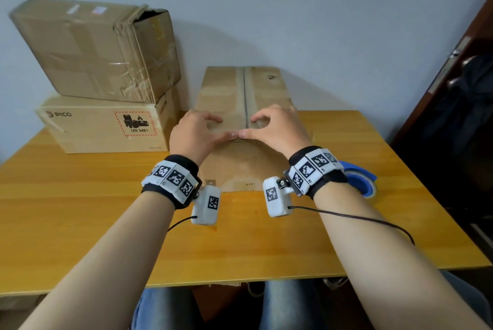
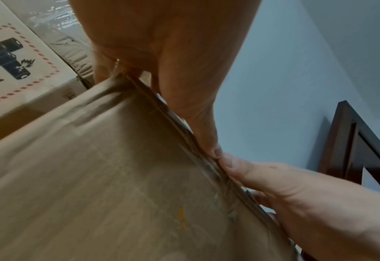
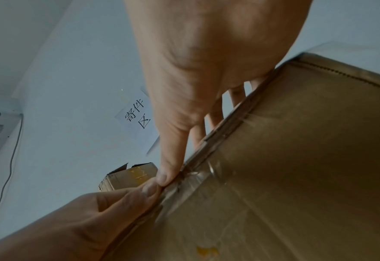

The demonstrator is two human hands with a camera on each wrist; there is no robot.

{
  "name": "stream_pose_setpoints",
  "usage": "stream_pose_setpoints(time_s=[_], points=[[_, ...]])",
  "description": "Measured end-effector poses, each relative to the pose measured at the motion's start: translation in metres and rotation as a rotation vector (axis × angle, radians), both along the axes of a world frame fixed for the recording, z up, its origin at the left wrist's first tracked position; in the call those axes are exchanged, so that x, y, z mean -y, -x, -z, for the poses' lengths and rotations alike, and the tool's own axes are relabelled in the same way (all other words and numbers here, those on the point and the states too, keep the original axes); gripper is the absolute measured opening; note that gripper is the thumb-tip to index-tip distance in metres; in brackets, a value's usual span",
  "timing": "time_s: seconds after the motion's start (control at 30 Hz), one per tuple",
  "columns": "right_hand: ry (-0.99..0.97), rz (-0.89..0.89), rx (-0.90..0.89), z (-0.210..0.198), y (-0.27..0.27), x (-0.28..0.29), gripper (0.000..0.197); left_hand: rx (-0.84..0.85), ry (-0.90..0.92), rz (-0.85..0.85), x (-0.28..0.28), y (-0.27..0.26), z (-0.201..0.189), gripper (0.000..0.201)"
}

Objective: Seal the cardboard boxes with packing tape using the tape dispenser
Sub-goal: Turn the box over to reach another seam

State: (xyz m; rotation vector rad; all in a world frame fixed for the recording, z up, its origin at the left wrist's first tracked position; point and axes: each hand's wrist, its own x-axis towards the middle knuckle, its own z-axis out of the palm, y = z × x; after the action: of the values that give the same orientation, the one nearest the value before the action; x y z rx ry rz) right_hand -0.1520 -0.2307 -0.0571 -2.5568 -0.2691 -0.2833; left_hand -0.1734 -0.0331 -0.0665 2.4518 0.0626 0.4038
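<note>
The wooden table carried everything. At its far left corner two boxes were stacked against the wall: the PICO box with a UN 3481 battery label at the bottom, and a crumpled taped box sitting skewed on top of it, one end flap torn open.

The cardboard box I was working on stood at the middle of the table, its far end near the wall. Its two top flaps were down and met along a centre seam running away from me. Old clear tape residue showed at the near end of the seam in the right wrist view.

The tape dispenser, blue, lay on the table just right of the box, partly hidden behind my right wrist; neither hand touched it.

My left hand was on the left flap and my right hand on the right flap. Both were spread moderately wide, fingers bent and resting on top of the box, holding nothing. The thumbs ran along the near top edge of the box and their tips touched at the seam; the left wrist view showed the left thumb and right thumb meeting there.

A sheet of paper with printed characters hung on the wall above.
</note>
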Motion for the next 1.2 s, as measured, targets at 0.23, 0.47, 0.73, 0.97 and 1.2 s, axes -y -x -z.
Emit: stream_pose_setpoints(time_s=[0.23,0.47,0.73,0.97,1.2], points=[[-0.033,-0.011,0.008,0.007,-0.001,0.005,0.059,0.042,0.044,-0.01,-0.004,-0.002,0.005,0.057],[-0.167,0.033,0.002,0.007,0.0,0.025,0.048,0.036,0.053,-0.027,-0.012,-0.006,0.007,0.054],[-0.311,0.088,-0.028,0.018,0.004,0.055,0.046,0.051,0.139,0.021,-0.02,-0.01,0.013,0.051],[-0.495,0.127,-0.09,0.023,0.006,0.076,0.08,0.121,0.154,0.076,-0.032,-0.007,0.018,0.061],[-0.647,0.116,-0.15,0.032,-0.001,0.082,0.096,0.119,0.342,0.125,-0.047,-0.006,0.028,0.084]])
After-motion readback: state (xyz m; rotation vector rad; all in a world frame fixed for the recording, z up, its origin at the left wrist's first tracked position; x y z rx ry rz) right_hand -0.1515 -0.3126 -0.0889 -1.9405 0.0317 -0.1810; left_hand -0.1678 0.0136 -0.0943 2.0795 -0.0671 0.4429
